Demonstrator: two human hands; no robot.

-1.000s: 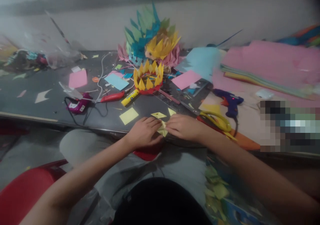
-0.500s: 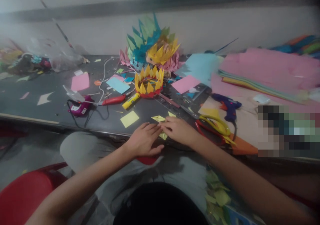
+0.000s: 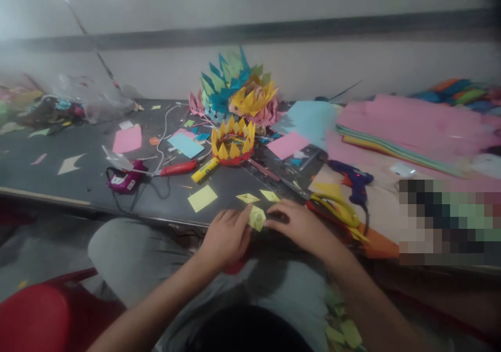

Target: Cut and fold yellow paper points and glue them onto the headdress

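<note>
- We saw the folded yellow pc. (image 3: 257,218) btwn both hands, by the near edge of the dark surface (image 3: 94,185).
- L hand (image 3: 228,235): fingers closed in on the pc.'s left side, w/ hold of it.
- R hand (image 3: 295,224): half curled, a gap btwn thumb & fingers, tips at the pc.'s right side; we couldn't tell if it gripped.
- Just beyond the hands we had two yellow diamonds (image 3: 248,198), lying flat side by side.
- Yellow sheet (image 3: 202,198): flat, just beyond L hand.
- Farther fwd. we noted the glue stick (image 3: 205,170) & the red-handled tool (image 3: 179,168); the purple socket block (image 3: 127,178) sat farther left.
- Red-yellow crown (image 3: 233,145): upright, straight ahead of the hands, multicol. paper pile (image 3: 238,93) behind it.
- Right of R hand we spotted yellow-handled scissors (image 3: 336,208), then the blue glue gun (image 3: 357,180), w/ pink sheets (image 3: 410,117) beyond.
</note>
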